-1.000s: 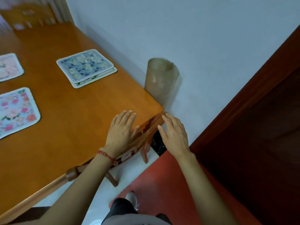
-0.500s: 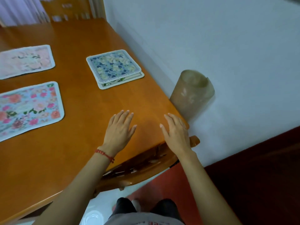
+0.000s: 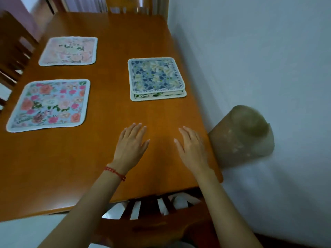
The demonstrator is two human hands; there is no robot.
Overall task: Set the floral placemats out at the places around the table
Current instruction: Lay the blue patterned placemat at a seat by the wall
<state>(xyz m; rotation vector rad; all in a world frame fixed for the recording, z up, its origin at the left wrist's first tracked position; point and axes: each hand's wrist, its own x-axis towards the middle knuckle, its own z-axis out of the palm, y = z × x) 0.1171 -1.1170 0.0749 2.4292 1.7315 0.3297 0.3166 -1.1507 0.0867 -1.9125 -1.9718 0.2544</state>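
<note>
A small stack of placemats [image 3: 156, 77] lies on the right side of the wooden table [image 3: 114, 27], a blue-and-cream floral mat on top and a cream one peeking out beneath. A bright mat with pink and orange roses [image 3: 50, 104] lies at the left near place. A pale pink floral mat [image 3: 69, 51] lies at the left far place. My left hand [image 3: 131, 146] and my right hand [image 3: 192, 146] hover palm down over bare wood near the table's right front corner, fingers spread, holding nothing. Both are a short way in front of the stack.
A brownish rolled-up sheet [image 3: 241, 136] stands between the table's right edge and the white wall [image 3: 259, 59]. A wooden chair back [image 3: 154, 217] is tucked under the near edge. More chairs stand at the left [image 3: 12, 51] and the far end [image 3: 129, 6].
The view has swung left and over the table. Both hands moved from the table's corner edge forward onto the tabletop, toward the stack of mats.
</note>
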